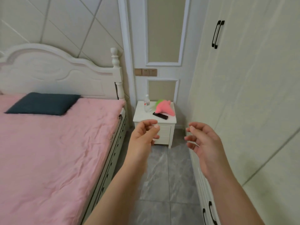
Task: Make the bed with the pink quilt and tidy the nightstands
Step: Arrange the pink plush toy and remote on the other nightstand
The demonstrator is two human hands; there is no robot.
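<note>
Reaching forward over the grey floor, the left hand (144, 135) and right hand (203, 140) hang with loosely curled fingers, holding nothing. Left, the pink quilt (53, 143) covers the bed beneath a dark pillow (43, 103). Farther off, the nightstand (144, 116) carries a bottle (147, 103), pink plush toy (164, 108) and black remote (160, 115).
</note>
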